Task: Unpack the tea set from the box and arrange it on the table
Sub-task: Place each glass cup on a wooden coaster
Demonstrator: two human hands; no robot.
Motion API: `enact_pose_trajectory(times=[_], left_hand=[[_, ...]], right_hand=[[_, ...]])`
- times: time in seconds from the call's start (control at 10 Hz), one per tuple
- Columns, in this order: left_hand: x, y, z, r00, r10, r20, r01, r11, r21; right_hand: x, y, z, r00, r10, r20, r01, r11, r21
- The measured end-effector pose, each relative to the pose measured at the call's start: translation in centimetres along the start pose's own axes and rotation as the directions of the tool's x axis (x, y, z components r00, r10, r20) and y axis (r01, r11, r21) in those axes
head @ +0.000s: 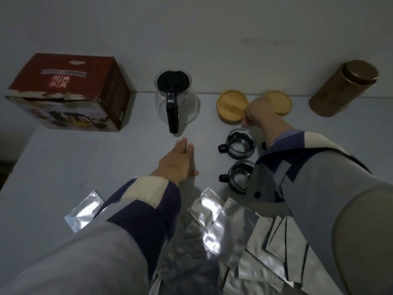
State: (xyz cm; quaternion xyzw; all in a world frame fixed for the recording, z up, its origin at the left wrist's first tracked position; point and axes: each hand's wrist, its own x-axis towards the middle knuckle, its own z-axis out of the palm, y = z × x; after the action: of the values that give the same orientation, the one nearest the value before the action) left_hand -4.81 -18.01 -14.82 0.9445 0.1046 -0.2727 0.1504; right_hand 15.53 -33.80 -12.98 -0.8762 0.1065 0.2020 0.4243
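Note:
A red cardboard box (68,92) stands at the back left of the white table (63,158). A glass teapot (174,99) with a black lid and handle stands mid-back. Two round wooden coasters lie to its right, one (230,106) in full view, the other (280,101) partly behind my right hand. Two glass cups with black handles stand nearer me, one (239,144) behind the other (239,175). My left hand (178,161) rests flat on the table, fingers spread, holding nothing. My right hand (256,113) pinches the near edge of the left coaster.
A brown cylindrical tin (342,88) leans at the back right against the wall. Several silver foil pouches (229,226) lie scattered along the table's near edge, one more (84,209) left of my left sleeve. The table's left edge drops off beside the box.

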Motion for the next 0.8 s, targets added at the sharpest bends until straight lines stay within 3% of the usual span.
enact_pose_trajectory(times=[0.1, 0.3, 0.4, 0.5, 0.8], left_hand=[[0.1, -0.1, 0.1, 1.0, 0.001, 0.003, -0.001, 1.0, 0.006], [0.2, -0.2, 0.2, 1.0, -0.002, -0.001, 0.002, 1.0, 0.01], [0.2, -0.2, 0.2, 1.0, 0.003, 0.006, -0.003, 1.0, 0.012], [0.2, -0.3, 0.2, 1.0, 0.006, 0.015, -0.006, 1.0, 0.008], [0.3, -0.4, 0.2, 1.0, 0.01, 0.025, -0.01, 1.0, -0.01]], right_hand=[[-2.1, 0.1, 0.2, 0.998, -0.035, -0.048, 0.019, 0.952, -0.306], [-2.5, 0.5, 0.4, 0.994, -0.106, -0.032, 0.068, 0.812, -0.58], [-3.2, 0.5, 0.2, 0.998, -0.036, 0.059, 0.065, 0.784, -0.617], [-2.4, 1.2, 0.6, 0.999, -0.026, 0.048, 0.049, 0.789, -0.612], [-1.5, 1.7, 1.5, 0.982, -0.177, -0.06, 0.083, 0.701, -0.709]])
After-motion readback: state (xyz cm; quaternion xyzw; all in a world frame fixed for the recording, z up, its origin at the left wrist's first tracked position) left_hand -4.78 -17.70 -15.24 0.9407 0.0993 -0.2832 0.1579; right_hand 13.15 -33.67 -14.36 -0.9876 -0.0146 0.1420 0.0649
